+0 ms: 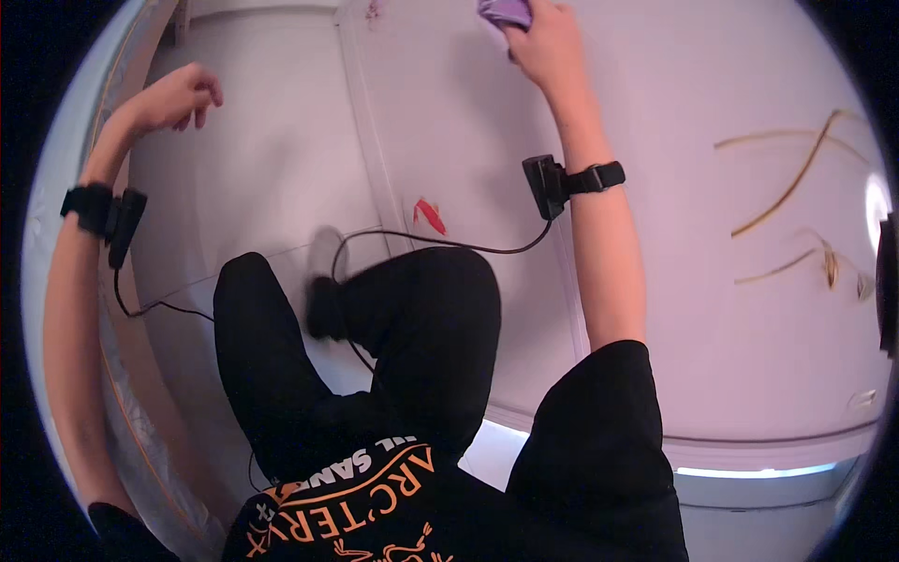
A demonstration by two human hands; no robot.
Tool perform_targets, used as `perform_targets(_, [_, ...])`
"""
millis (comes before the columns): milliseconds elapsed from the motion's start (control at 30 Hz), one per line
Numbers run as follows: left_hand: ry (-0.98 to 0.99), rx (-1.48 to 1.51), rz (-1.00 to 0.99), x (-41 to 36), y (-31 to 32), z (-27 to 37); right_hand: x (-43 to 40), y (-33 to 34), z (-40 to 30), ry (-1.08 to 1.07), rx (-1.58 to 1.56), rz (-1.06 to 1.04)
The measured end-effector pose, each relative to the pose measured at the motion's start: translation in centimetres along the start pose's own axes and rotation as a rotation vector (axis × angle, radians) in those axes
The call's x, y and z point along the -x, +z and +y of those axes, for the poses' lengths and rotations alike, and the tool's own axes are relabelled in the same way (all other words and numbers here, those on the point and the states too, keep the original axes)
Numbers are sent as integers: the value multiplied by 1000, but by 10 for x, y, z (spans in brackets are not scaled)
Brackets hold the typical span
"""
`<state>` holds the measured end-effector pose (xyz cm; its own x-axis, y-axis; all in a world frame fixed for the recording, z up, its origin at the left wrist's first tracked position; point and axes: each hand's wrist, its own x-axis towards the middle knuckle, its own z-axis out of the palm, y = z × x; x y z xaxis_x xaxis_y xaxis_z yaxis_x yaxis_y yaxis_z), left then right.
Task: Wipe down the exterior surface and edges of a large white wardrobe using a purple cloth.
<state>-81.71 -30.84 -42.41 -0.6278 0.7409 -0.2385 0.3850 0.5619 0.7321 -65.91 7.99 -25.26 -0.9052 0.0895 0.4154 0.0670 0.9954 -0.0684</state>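
My right hand (551, 49) grips a crumpled purple cloth (507, 12) at the top edge of the view, against a pale pinkish wall or panel (674, 232). Part of the cloth lies beyond the picture's edge. On the left, my left hand (179, 98) hangs in the air with loosely bent fingers, holding nothing, over pale floor tiles (274, 140). A red fish-shaped picture (430, 216) shows on the panel between my right forearm and my knee. Higher up, a dark reddish mark (373, 10) is partly cut off.
Gold curved lines (786, 200) decorate the panel at right. A black cable (449, 242) runs from the right wrist's black device (544, 186) across my bent legs (435, 309). Along the left stands a brown board edge (130, 337) beside clear plastic wrapping (133, 414).
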Motion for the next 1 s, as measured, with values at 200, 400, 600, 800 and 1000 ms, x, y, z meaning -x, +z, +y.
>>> perform_targets(200, [-13,33,-25,45,28,23,56,0,53,-319,142,337])
perform_targets(400, [-28,26,83,69,29,48,72,10,65,-285,196,223])
perform_targets(600, [-129,56,34,65,60,100,49,78,99,-311,431,472])
perform_targets(800, [-123,-92,-96,60,53,90,-26,166,93,-364,595,526])
perform_targets(1000, [-130,-405,-158,83,50,60,-40,250,60,-235,526,252])
